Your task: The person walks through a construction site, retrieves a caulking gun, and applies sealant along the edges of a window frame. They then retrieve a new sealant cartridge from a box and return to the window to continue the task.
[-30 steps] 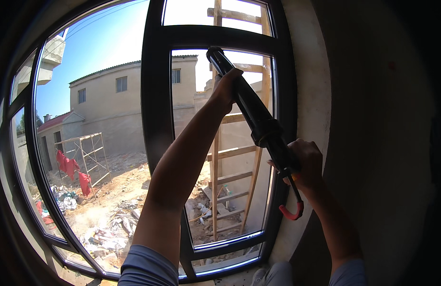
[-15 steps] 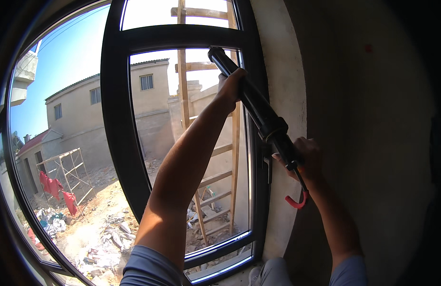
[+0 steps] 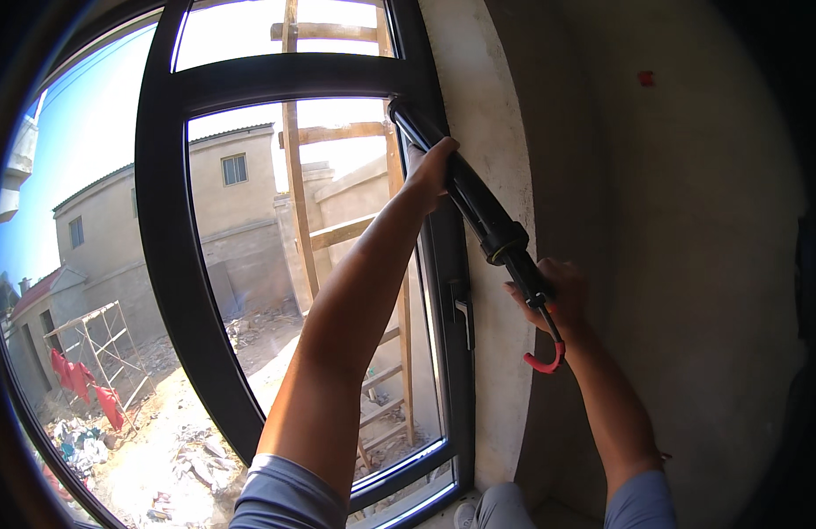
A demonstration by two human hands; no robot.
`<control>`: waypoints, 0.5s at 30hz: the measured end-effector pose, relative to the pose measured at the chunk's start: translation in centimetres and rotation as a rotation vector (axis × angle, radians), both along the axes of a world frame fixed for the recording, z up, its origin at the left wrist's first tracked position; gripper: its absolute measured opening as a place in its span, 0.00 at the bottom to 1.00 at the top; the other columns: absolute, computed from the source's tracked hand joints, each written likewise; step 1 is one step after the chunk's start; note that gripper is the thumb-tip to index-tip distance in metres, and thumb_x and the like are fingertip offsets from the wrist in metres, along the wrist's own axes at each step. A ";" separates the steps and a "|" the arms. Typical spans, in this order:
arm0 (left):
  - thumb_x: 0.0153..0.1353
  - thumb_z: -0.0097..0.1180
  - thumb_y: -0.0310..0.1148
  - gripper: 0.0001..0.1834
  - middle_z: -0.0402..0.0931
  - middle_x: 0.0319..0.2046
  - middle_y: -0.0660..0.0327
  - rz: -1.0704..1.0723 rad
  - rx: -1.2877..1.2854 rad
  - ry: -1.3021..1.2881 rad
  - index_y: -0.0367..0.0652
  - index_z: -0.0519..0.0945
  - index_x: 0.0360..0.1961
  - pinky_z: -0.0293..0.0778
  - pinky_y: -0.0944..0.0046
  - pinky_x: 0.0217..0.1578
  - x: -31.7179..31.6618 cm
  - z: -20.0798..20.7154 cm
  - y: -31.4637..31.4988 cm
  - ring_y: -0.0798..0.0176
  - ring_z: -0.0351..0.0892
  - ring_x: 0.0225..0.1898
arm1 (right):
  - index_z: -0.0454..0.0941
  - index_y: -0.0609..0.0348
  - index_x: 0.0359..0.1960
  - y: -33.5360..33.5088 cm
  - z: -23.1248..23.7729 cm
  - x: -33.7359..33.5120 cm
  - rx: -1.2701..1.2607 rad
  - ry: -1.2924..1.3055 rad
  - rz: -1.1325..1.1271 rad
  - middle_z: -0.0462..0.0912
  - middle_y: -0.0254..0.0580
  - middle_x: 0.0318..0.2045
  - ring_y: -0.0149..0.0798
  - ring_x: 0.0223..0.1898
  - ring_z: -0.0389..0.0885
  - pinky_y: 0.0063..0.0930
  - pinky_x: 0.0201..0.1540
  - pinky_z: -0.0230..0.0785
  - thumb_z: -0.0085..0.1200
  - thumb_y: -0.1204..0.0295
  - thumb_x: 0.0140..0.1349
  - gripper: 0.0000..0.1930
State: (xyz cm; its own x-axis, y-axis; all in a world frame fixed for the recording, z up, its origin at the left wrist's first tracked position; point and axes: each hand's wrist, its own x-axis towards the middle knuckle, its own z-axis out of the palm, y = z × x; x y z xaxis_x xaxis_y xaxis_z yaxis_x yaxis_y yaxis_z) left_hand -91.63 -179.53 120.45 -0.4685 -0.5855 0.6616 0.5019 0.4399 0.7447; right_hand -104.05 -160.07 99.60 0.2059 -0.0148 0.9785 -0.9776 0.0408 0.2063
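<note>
A black caulking gun (image 3: 475, 196) slants across the middle of the view, its front end up at the top right corner of a window pane. My left hand (image 3: 433, 167) is wrapped round the barrel near that front end. Lower down and to the right, my right hand (image 3: 565, 286) is closed round the handle end, with its grip partly hidden in shadow. From the back of the gun sticks out a rod with a red hooked end (image 3: 546, 362). The dark window frame (image 3: 293, 78) stands right behind the gun. The nozzle's tip cannot be made out.
On the frame's right side is a window handle (image 3: 464, 319). A rough plastered wall (image 3: 492, 132) borders the window. Outside, a wooden ladder (image 3: 337, 232) leans close behind the glass; a metal scaffold (image 3: 97, 353) with red cloth stands among rubble. My leg (image 3: 507, 507) shows below.
The window and the yard have shifted left in the view. Against the frame, the gun's front end has moved right along the pane's top edge to the corner. Both hands keep their hold.
</note>
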 end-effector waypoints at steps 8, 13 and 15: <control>0.60 0.60 0.41 0.15 0.76 0.27 0.59 -0.218 -0.024 -0.116 0.42 0.78 0.41 0.80 0.57 0.36 3.0 1.8 -0.2 0.59 0.80 0.30 | 0.74 0.60 0.44 2.4 0.1 6.7 0.172 -0.245 0.047 0.83 0.43 0.31 0.45 0.28 0.83 0.38 0.33 0.74 0.69 0.50 0.57 0.27; 0.59 0.61 0.40 0.16 0.76 0.29 0.59 -0.241 0.003 -0.223 0.43 0.79 0.45 0.81 0.56 0.33 6.5 3.9 0.5 0.58 0.80 0.29 | 0.51 0.58 0.75 3.2 1.2 10.8 0.483 -0.315 0.821 0.84 0.47 0.36 0.44 0.35 0.85 0.38 0.43 0.76 0.58 0.43 0.64 0.47; 0.58 0.61 0.41 0.17 0.78 0.29 0.58 -0.243 -0.021 -0.197 0.43 0.79 0.44 0.82 0.56 0.32 7.2 3.8 1.0 0.59 0.81 0.27 | 0.46 0.56 0.78 3.4 1.5 11.5 0.595 -0.350 0.850 0.84 0.46 0.34 0.44 0.35 0.85 0.37 0.44 0.75 0.54 0.44 0.67 0.48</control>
State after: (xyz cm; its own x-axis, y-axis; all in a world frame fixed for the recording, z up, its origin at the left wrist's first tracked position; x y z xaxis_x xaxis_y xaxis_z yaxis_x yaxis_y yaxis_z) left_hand -84.40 -178.51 124.26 -0.7137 -0.4277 0.5547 0.4411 0.3406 0.8303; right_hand -92.58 -156.70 101.06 0.0845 -0.4895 0.8679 -0.6480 -0.6887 -0.3253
